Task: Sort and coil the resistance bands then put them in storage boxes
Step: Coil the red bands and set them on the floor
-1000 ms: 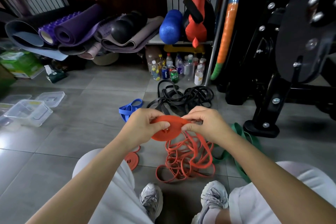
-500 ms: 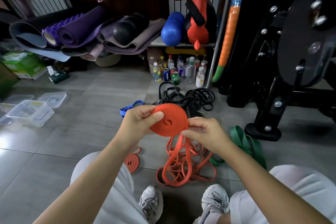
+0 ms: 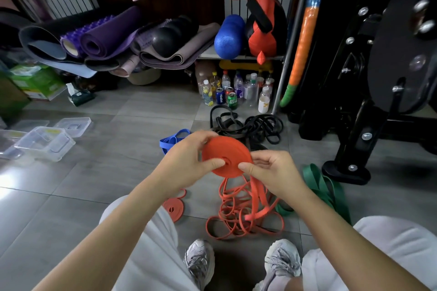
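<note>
An orange band coil (image 3: 225, 152), flat and disc-shaped, is held up between both hands. My left hand (image 3: 186, 163) grips its left edge, thumb on the face near the centre hole. My right hand (image 3: 272, 172) pinches the coil's lower right edge, where the loose tail runs down. The uncoiled orange band (image 3: 243, 212) lies tangled on the floor below. A small finished orange coil (image 3: 174, 207) lies by my left knee. Blue band (image 3: 172, 140), black bands (image 3: 250, 125) and green band (image 3: 324, 186) lie around. Clear storage boxes (image 3: 45, 143) sit at the left.
Rolled yoga mats (image 3: 101, 38) and a blue foam roller (image 3: 229, 35) pile at the back. Bottles and cans (image 3: 236, 92) stand under a shelf. A black gym machine (image 3: 369, 92) with its foot stands at the right. My shoes (image 3: 238, 264) are below on the grey tiled floor.
The coil went from edge-on to facing me, then sank slightly. My right hand rose to the coil's lower right edge, taking up the tail.
</note>
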A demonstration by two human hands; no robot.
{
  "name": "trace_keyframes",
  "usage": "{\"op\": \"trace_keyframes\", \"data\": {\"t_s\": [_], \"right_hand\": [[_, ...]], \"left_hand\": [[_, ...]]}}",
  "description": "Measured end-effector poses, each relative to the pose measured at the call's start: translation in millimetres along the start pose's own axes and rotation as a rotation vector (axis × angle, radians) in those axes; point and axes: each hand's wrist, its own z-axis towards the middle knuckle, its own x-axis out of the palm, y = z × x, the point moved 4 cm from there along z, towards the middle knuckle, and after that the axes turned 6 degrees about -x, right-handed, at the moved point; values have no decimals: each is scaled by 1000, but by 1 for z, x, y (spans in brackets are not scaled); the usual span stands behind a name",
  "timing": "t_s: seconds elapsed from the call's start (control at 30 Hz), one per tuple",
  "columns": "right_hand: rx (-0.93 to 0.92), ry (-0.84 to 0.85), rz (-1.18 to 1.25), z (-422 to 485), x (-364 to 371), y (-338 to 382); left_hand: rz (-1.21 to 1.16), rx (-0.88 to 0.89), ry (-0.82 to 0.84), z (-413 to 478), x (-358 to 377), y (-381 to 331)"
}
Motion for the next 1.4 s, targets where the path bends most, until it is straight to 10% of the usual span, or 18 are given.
{"op": "trace_keyframes", "data": {"t_s": [0.17,0.7,0.97,1.4], "right_hand": [[-194,82,-600,8,5,11],[-39,59,120,-1,-14,17],[-101,183,-608,10,-9,24],[-1,192,-336,9,-27,16]], "left_hand": [[688,395,-31,-1,23,-33],[-473,93,1,1,5,-22],[448,232,41,-9,27,-32],[196,138,31,5,17,-32]]}}
